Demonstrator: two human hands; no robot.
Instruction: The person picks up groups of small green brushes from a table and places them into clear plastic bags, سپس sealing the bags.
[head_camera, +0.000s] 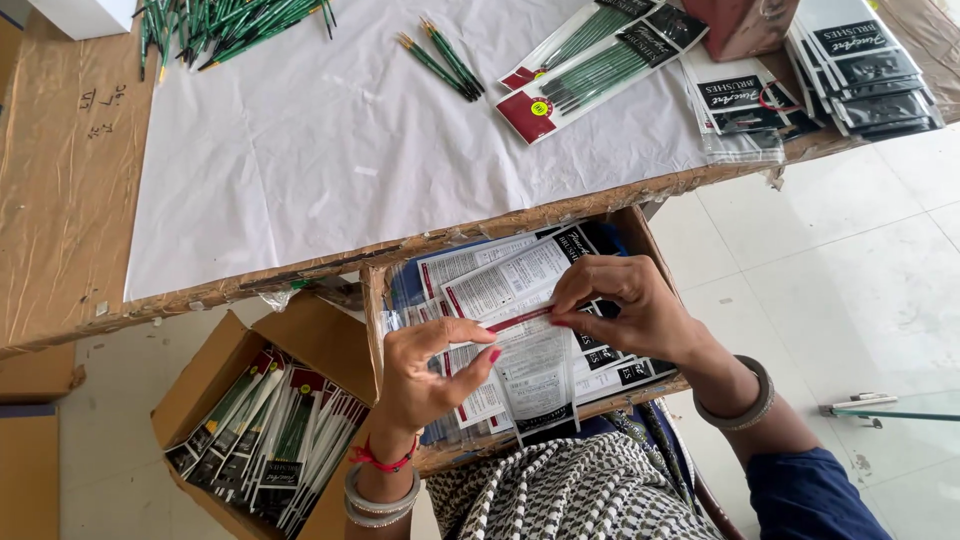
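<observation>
Nearest the camera, the left hand (425, 375) and the right hand (625, 305) meet over a clear plastic pouch (535, 365) with a printed card inside. The pouch lies on top of a stack of like pouches in an open cardboard tray (375, 300) on the person's lap. The left hand's thumb and fingers are pinched on the pouch's left edge. The right hand's fingertips are closed on the right end of a thin red strip (520, 318) that runs along the pouch's mouth.

To the left of the tray and lower down, a cardboard box (215, 360) on the floor holds packed brush sets (280, 440), standing on end in rows.

Beyond the tray is the tabletop (70, 200), its brown surface partly covered by a white sheet (330, 130). On the sheet, straight beyond the tray, a few loose green brushes (440, 60) lie together. A larger heap of green brushes (230, 25) sits at the far left edge. Right of the loose brushes lie two packed brush sets (595, 65). A pile of empty black-headed pouches (865, 70) is at the far right.
</observation>
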